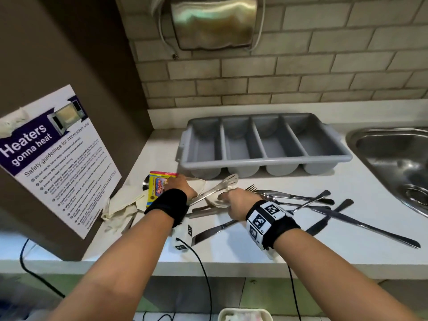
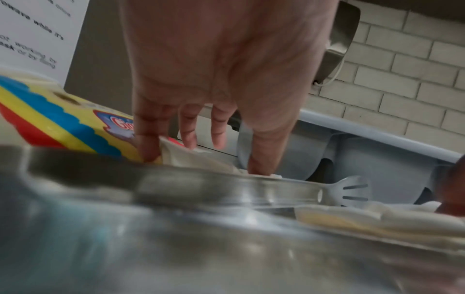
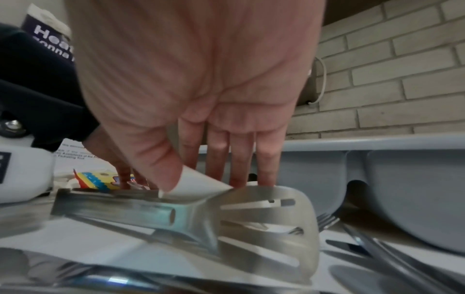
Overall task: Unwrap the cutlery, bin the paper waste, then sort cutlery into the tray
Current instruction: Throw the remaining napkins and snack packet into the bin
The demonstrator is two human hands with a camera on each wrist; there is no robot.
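Observation:
Slotted steel tongs (image 1: 228, 180) (image 2: 352, 193) (image 3: 264, 218) lie on a sheet of white wrapping paper (image 1: 215, 200) in front of the grey four-compartment tray (image 1: 261, 161), whose compartments show nothing inside. My right hand (image 1: 223, 195) (image 3: 196, 183) pinches a corner of that paper (image 3: 203, 184) between thumb and fingers, just over the tongs. My left hand (image 1: 183, 181) (image 2: 201, 157) rests with straight fingers on cream paper (image 2: 186, 155) beside the tongs' handle. Loose knives (image 1: 361, 225), a fork (image 1: 251, 188) and spoons lie unwrapped to the right.
A yellow snack packet (image 1: 159, 184) and crumpled cream paper (image 1: 120, 205) lie at the left, against a brown cabinet with a microwave poster (image 1: 58, 154). A steel sink (image 1: 393, 158) is at the right. A white container (image 1: 245, 315) stands below the counter edge, and cables hang there.

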